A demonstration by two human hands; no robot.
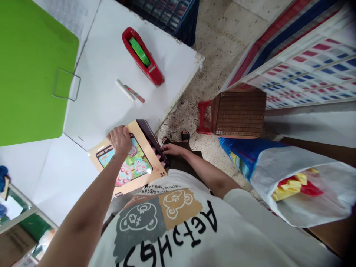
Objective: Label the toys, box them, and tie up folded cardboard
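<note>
A tan toy box [155, 168] printed "RABBIT HITTING" and "3+" leans at the table's near edge, against my body. My left hand [121, 141] lies across its printed front, fingers curled over the far edge. The dark side of the box [147, 129] faces right, with pinkish shapes showing along it. At that side my right hand [172, 149] has its fingers bent against the dark edge; the fingertips are partly hidden.
On the white table [94, 107] are a red tape dispenser [143, 55] with green tape, a white stick [124, 90] and a small cutter-like tool [134, 94]. A green board [33, 74] lies left. A brown-topped stool [240, 114] and an open white sack [267, 167] stand right.
</note>
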